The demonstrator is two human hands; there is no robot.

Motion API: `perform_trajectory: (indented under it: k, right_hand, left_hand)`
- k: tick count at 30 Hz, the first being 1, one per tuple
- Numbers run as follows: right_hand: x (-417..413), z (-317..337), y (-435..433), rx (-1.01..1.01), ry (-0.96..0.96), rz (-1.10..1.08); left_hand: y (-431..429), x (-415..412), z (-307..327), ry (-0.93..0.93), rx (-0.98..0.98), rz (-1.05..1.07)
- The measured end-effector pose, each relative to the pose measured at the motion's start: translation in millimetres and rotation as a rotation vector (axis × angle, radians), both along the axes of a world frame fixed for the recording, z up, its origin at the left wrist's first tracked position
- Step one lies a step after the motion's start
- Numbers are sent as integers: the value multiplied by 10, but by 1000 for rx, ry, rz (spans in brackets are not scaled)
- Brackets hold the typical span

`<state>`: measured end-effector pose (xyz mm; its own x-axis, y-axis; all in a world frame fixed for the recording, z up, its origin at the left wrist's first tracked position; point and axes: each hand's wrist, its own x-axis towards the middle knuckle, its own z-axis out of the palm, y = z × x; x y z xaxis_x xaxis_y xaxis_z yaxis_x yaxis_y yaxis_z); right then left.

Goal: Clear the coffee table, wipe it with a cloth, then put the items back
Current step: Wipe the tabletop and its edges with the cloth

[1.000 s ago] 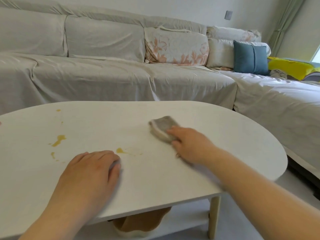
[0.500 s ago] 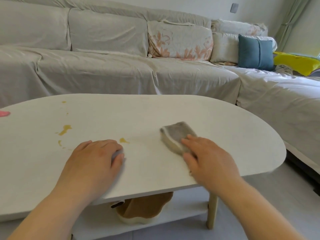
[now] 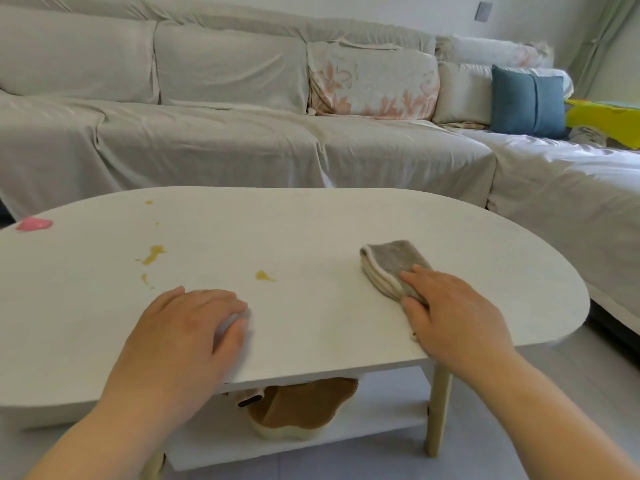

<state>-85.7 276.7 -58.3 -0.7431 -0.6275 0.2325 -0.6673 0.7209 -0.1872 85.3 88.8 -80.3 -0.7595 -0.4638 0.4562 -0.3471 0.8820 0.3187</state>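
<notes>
A white oval coffee table (image 3: 311, 223) fills the foreground. A folded grey cloth (image 3: 389, 263) with a cream edge lies on its right part, and my right hand (image 3: 453, 313) presses flat on the cloth's near end. My left hand (image 3: 187, 327) rests palm down on the tabletop near the front edge, fingers together, holding nothing. Yellow-brown stains (image 3: 154, 254) dot the left middle of the top, with one small spot (image 3: 264, 276) just beyond my left fingers. A pink smear (image 3: 33, 224) marks the far left edge.
A long sofa (image 3: 225, 140) under a pale cover runs behind the table and turns along the right side, with a blue cushion (image 3: 528, 100) on it. A brown scalloped tray (image 3: 301, 407) sits on the table's lower shelf. A table leg (image 3: 438, 410) stands at the right front.
My right hand has slid the cloth to the right and toward the front edge, away from the small yellow spot. My left hand has stayed in place.
</notes>
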Motion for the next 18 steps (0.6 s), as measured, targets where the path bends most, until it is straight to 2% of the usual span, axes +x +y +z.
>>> perform_trajectory:
  k: [3,6,8,10,14,16,18]
  right_hand:
    - [375,-72,-99,-20,-23,264]
    - [416,-54,-95,-3,-76,350]
    - [201,-7,-56,-3,-115,290]
    - [-111,46,-9,-1,-133,128]
    - [-422,105,-136,11,-122,-221]
    - [-325,73,-325,47,-127,-182]
    - [-118,22,-506,35,-101,26]
  left_hand:
    - [20,-14,33,-34,17,-7]
    - [2,22,56,-23,11,-20]
    - [-28,108,107,-23,-1,-33]
    - [-191,248,93,32,-33,-7]
    - [-705,545,-25,13,110,218]
    - [-923,647,-145,-26,160,257]
    - [-1020,715,-261,-50,42,213]
